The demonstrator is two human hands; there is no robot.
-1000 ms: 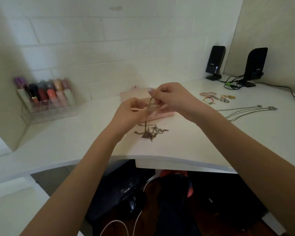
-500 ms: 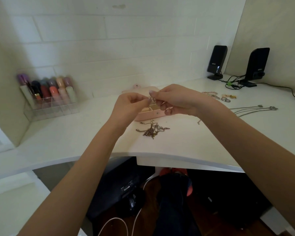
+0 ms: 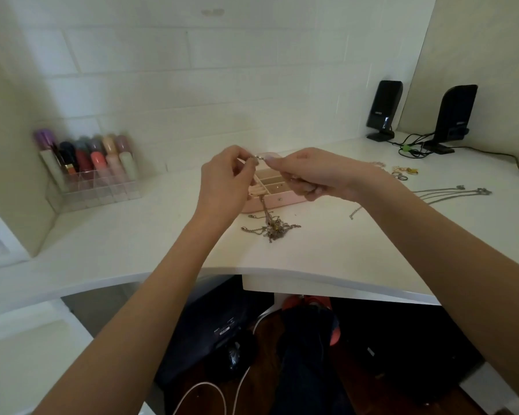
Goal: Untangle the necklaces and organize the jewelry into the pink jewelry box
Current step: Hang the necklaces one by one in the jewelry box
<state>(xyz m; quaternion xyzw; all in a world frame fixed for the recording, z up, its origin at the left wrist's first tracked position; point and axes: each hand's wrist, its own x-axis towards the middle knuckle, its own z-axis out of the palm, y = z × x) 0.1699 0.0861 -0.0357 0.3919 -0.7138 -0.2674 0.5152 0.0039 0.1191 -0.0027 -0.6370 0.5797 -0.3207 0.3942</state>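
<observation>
Both hands raised above a smooth white desk [image 3: 327,259] with a curved front edge, fingertips nearly meeting over the pink jewelry box [image 3: 277,202]. Left hand [image 3: 225,184] curled, thumb and forefinger pinching one end of a fine metal chain [image 3: 264,206] near a small clasp; right hand [image 3: 312,176] likewise curled, pinching the same chain just beside it, the lower fingers folded around more links. From the pinch, thin strands hanging straight down in front of the box to a knotted heap of tangled necklaces [image 3: 271,229], dull silver and gold links with loose ends splayed flat on the desk. Box open, low and rectangular with rounded corners, interior divided into small beige padded compartments, partly hidden behind the hands. To the right, well apart from the heap, several straightened silver necklaces [image 3: 453,193] laid out in long parallel lines, and farther back a small cluster of rings [image 3: 402,173] and gold pieces, too small to tell apart. At the left wall, a clear acrylic organizer [image 3: 93,187] with gridded cells holding upright lipstick tubes with rounded caps in red, coral, purple and pale tones. Two glossy black speakers [image 3: 384,109] on stands in the far right corner, thin dark cables trailing between them.
</observation>
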